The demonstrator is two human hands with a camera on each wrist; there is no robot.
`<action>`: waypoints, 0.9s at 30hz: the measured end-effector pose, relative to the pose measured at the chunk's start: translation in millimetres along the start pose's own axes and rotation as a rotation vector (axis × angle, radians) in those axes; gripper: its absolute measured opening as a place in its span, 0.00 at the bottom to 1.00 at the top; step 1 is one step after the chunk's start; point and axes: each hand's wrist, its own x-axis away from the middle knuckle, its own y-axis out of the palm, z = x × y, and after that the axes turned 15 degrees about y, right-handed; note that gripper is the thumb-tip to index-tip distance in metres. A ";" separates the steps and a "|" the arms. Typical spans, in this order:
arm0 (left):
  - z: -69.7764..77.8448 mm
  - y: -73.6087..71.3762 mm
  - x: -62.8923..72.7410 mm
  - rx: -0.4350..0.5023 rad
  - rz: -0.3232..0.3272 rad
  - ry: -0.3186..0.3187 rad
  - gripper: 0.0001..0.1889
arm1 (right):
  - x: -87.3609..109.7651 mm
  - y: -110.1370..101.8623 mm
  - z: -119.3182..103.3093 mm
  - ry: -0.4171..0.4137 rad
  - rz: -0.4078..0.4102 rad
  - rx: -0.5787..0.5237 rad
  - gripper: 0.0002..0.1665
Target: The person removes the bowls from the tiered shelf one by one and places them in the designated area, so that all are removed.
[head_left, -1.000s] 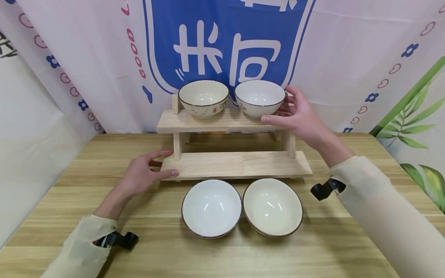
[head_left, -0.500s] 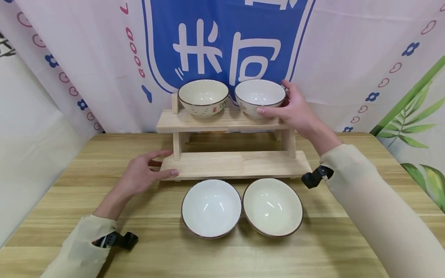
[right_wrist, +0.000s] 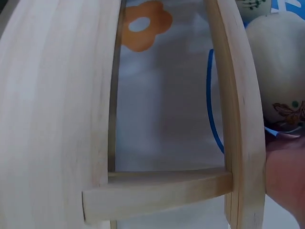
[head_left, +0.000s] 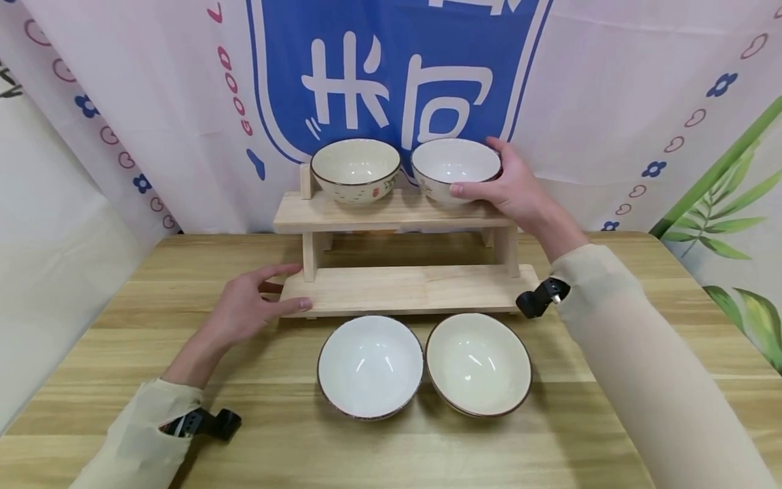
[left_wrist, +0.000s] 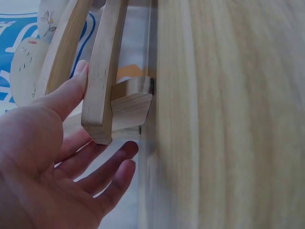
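Note:
A two-tier wooden display stand (head_left: 391, 288) stands on the table. On its upper tier are a cream bowl (head_left: 356, 166) with a brown rim and, to the right, a white bowl (head_left: 455, 165). My right hand (head_left: 519, 187) holds the white bowl from its right side, thumb in front and fingers around the back, partly hidden. With thumb on top and fingers at the end, my left hand (head_left: 244, 305) grips the lower tier's left end; the left wrist view shows the lower board (left_wrist: 102, 71) between them. Little of the right hand (right_wrist: 286, 176) appears in the right wrist view.
In front of the stand, a second white bowl (head_left: 370, 367) and a second cream bowl (head_left: 479, 365) sit side by side on the wooden table (head_left: 275, 441). A printed curtain (head_left: 599, 102) hangs close behind the stand.
My right hand has moved left and closed in around the upper white bowl, its thumb shifting onto the bowl's front. The left hand and the bowls stay in place.

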 end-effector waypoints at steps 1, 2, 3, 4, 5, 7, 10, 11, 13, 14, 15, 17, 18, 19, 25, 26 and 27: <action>0.0 0.0 0.1 -0.002 0.001 0.000 0.43 | -0.3 0.2 0.3 -0.001 -0.004 -0.007 0.70; -0.1 -0.1 0.2 -0.004 0.000 -0.001 0.43 | -0.8 0.5 0.6 -0.003 -0.007 -0.014 0.70; -0.2 -0.1 0.3 -0.005 0.000 -0.003 0.43 | -1.2 0.9 1.0 -0.005 -0.011 -0.025 0.70; -0.3 -0.1 0.4 -0.005 0.000 -0.004 0.44 | -1.7 1.4 1.4 -0.007 -0.012 -0.033 0.70; -0.5 -0.2 0.5 -0.006 0.000 -0.004 0.44 | -2.2 2.0 1.7 -0.009 -0.016 -0.044 0.70; -0.8 -0.3 0.7 -0.006 0.000 -0.003 0.44 | -3.1 3.2 2.3 -0.011 -0.017 -0.059 0.70; -1.0 -0.7 1.0 -0.007 0.001 0.000 0.44 | -4.1 5.2 2.7 -0.012 -0.016 -0.076 0.69; -1.0 -0.9 1.0 -0.008 0.000 0.000 0.44 | -4.2 5.7 2.7 -0.011 -0.016 -0.083 0.69; -1.0 -1.2 1.2 -0.008 0.000 0.001 0.44 | -4.0 6.7 2.7 -0.009 -0.014 -0.091 0.70; -0.9 -1.3 1.3 -0.009 -0.001 0.000 0.44 | -3.9 7.1 2.8 -0.009 -0.012 -0.093 0.70; -0.9 -1.4 1.4 -0.009 -0.001 -0.001 0.44 | -3.6 7.5 2.7 -0.009 -0.012 -0.096 0.70; -1.0 -1.6 1.5 -0.010 -0.002 -0.002 0.44 | -3.0 8.1 2.7 -0.008 -0.013 -0.106 0.70; -0.9 -1.6 1.5 -0.010 -0.002 -0.003 0.44 | -2.6 8.3 2.7 -0.007 -0.012 -0.106 0.70; -0.9 -1.6 1.5 -0.010 -0.003 -0.004 0.44 | -2.4 8.5 2.7 -0.008 -0.010 -0.108 0.70; -0.8 -0.8 0.5 -0.005 -0.005 -0.004 0.44 | -0.5 9.3 2.2 -0.011 0.010 -0.117 0.70; -0.7 -0.7 0.3 -0.005 -0.004 -0.003 0.44 | -0.2 9.5 2.3 -0.012 0.013 -0.116 0.70; -0.6 -0.6 0.1 -0.004 -0.004 -0.001 0.44 | 0.0 9.6 2.3 -0.012 0.016 -0.115 0.70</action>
